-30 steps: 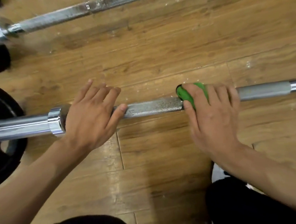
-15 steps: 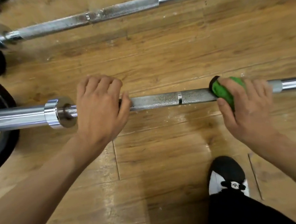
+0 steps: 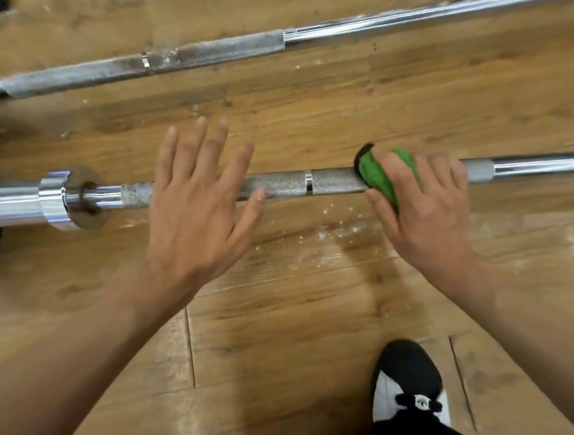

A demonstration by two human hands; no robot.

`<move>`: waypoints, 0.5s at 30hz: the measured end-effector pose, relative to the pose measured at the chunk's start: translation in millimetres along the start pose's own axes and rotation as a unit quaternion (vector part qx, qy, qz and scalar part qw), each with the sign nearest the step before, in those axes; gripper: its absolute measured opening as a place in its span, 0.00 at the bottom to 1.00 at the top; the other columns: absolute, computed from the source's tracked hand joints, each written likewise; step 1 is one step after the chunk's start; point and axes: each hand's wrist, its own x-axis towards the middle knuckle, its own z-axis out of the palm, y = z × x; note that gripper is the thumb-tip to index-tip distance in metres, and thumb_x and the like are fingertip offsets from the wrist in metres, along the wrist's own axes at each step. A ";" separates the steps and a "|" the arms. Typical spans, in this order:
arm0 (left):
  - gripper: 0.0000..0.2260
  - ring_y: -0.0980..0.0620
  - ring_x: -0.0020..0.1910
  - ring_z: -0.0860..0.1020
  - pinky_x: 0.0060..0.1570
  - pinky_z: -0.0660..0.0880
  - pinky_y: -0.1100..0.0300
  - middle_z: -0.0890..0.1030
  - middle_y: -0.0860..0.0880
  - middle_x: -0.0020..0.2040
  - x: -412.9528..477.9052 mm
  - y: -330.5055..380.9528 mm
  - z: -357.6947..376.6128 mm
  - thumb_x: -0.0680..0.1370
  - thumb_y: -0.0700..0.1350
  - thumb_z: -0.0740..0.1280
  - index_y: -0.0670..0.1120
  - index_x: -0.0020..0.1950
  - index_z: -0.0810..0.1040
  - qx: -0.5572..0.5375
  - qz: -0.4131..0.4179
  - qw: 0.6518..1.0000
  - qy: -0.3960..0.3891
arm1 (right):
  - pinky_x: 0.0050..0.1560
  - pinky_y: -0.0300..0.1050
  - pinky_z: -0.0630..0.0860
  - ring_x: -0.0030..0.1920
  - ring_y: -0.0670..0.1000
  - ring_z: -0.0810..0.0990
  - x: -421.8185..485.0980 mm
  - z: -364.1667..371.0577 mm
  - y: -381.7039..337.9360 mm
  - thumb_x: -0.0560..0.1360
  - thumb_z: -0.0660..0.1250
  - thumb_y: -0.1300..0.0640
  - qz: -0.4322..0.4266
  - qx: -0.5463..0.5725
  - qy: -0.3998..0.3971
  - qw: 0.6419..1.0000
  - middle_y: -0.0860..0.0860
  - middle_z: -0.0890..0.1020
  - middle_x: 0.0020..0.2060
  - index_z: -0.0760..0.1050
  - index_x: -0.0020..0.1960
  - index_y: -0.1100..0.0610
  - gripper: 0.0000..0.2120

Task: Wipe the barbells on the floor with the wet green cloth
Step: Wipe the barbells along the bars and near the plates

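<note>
A long silver steel barbell (image 3: pixel 283 184) lies level across the middle of the frame. It has a thick sleeve and a shiny collar at the left, and a grey knurled part with one smooth ring. A green cloth (image 3: pixel 376 175), folded and with a dark edge, is wrapped over this bar at middle right. A second silver steel barbell (image 3: pixel 233 49) lies across the top and rises slightly to the right.

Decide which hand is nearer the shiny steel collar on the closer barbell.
Left. The left hand is spread over the knurled barbell shaft just right of the shiny steel collar; the right hand, gripping the green cloth, is farther right along it.
</note>
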 end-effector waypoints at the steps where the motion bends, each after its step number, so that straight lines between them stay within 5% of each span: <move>1: 0.29 0.37 0.82 0.57 0.81 0.48 0.38 0.64 0.38 0.81 1.6 6.8 3.4 0.86 0.60 0.47 0.45 0.80 0.68 0.003 0.005 1.000 -0.001 | 0.54 0.57 0.68 0.49 0.62 0.75 -2.9 -2.1 18.0 0.87 0.58 0.47 0.016 -0.009 0.006 1.000 0.62 0.79 0.50 0.68 0.73 0.56 0.19; 8: 0.27 0.39 0.84 0.55 0.81 0.49 0.39 0.64 0.42 0.82 18.0 0.5 16.1 0.87 0.58 0.47 0.48 0.80 0.69 0.015 -0.007 1.000 0.022 | 0.72 0.62 0.63 0.58 0.59 0.74 17.3 28.5 -19.3 0.87 0.54 0.48 0.176 -0.002 0.076 0.982 0.58 0.80 0.53 0.72 0.69 0.53 0.16; 15: 0.27 0.40 0.78 0.68 0.77 0.60 0.41 0.78 0.44 0.72 46.5 -7.2 23.7 0.88 0.57 0.47 0.46 0.63 0.82 0.004 -0.012 1.000 0.024 | 0.75 0.58 0.63 0.68 0.58 0.78 49.7 61.7 -79.5 0.87 0.61 0.47 0.010 0.039 0.047 0.998 0.54 0.81 0.67 0.68 0.75 0.47 0.17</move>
